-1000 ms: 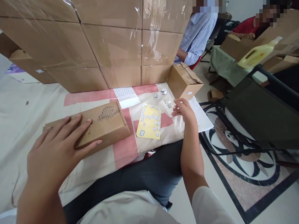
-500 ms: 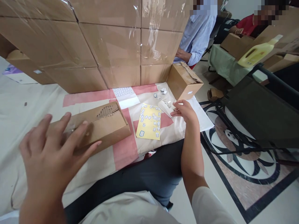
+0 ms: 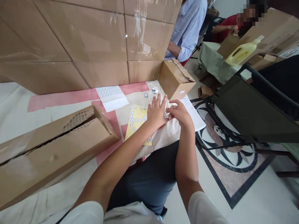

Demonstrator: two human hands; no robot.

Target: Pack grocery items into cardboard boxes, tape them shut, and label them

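Observation:
My left hand (image 3: 157,114) lies with its fingers spread beside the right edge of a yellow sheet (image 3: 140,123), covering part of it. Small outlined paper cut-outs are scattered over that sheet. My right hand (image 3: 181,114) is curled close by, thumb and fingertips pinching at a small white piece of paper (image 3: 166,114). Most of this piece is hidden by my hands. Just beyond the fingers lie a crumpled scrap (image 3: 154,90) and a small dark-edged cut-out (image 3: 146,95). A white sheet printed with rows of outlined shapes (image 3: 112,96) lies farther left.
A long cardboard box (image 3: 53,152) takes up the left of the cloth-covered table. Taped cartons (image 3: 100,46) form a wall at the back, with a smaller box (image 3: 176,77) at their right end. Two other people sit beyond. A dark folding chair (image 3: 259,109) stands right.
My left hand has left the long cardboard box and come across to my right hand, over the white paper. The view has shifted, and the box appears nearer.

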